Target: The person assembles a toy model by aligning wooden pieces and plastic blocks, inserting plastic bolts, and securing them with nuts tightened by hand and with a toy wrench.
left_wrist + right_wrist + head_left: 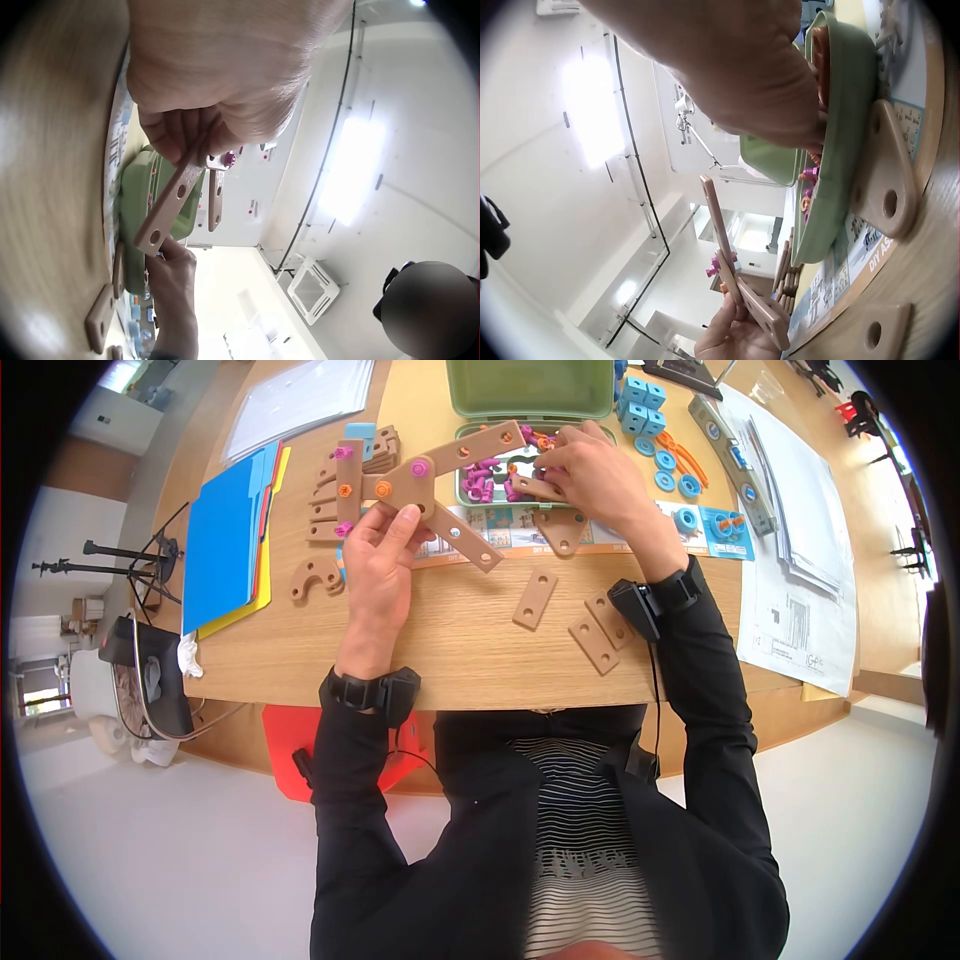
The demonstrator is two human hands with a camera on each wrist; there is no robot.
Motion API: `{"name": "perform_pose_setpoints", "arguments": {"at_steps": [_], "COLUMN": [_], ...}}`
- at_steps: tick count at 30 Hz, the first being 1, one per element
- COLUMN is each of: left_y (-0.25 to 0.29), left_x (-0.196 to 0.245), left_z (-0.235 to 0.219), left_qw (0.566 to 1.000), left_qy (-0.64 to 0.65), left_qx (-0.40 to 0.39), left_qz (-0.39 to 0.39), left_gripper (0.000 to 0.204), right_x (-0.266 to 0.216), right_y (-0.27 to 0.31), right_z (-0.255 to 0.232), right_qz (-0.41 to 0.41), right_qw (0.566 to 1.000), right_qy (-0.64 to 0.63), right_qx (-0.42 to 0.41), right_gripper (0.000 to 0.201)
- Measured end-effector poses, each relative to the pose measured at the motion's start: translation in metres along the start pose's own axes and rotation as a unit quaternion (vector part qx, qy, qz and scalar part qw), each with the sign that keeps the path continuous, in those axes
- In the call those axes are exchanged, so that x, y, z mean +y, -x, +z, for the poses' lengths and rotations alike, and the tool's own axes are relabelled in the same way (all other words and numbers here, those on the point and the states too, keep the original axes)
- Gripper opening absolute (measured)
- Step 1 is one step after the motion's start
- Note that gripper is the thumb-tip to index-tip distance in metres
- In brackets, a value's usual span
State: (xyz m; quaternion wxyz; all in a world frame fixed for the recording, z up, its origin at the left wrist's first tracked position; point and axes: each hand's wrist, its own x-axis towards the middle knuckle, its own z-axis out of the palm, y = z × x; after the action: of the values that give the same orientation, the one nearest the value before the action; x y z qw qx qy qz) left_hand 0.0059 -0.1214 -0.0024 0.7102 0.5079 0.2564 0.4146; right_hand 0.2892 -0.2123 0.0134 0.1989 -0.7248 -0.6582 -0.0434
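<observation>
My left hand (378, 570) pinches a brown toy construction assembly between thumb and fingers, above the table. The assembly joins perforated strips (468, 547) to a middle plate with purple and orange bolts (383, 489). One strip (717, 217) points up in the right wrist view. My right hand (600, 475) reaches into a green box (840, 180) of purple and orange fasteners (480, 482). Its fingertips are hidden inside, and I cannot tell what they grasp. A short brown piece (537, 487) shows beside those fingers. A brown triangular plate (562, 532) lies in front of the box.
Loose brown strips (535, 598) lie near the front edge, with a curved brown piece (316, 578) at left. Blue folders (228, 530) lie far left. Blue blocks (640, 405), wheels and a level (733, 465) are at right, beside papers (800, 600). An instruction sheet (610, 540) runs under the box.
</observation>
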Motion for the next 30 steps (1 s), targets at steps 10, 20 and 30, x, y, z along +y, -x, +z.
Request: {"name": "perform_pose_setpoints", "arguments": {"at_steps": [10,20,30], "left_y": [0.000,0.000,-0.001], "left_x": [0.000,0.001,-0.001], "left_z": [0.002,-0.002,-0.003], "left_qw": [0.999,0.999,0.999], "left_qy": [-0.027,-0.009,-0.016], "left_qx": [0.013,0.018,0.029], "left_qz": [-0.025,-0.026,-0.040], "left_gripper": [0.021,0.024,0.022], "right_x": [-0.007,-0.050,-0.035], "right_y": [-0.004,0.014,0.011], "right_z": [0.000,-0.038,-0.027], "right_qz": [-0.022,-0.085,-0.052], "right_qw": [0.997,0.967,0.967], "right_qy": [-0.014,-0.238,-0.233], "right_qx": [0.076,-0.026,-0.093], "right_gripper": [0.014,0.016,0.017]}}
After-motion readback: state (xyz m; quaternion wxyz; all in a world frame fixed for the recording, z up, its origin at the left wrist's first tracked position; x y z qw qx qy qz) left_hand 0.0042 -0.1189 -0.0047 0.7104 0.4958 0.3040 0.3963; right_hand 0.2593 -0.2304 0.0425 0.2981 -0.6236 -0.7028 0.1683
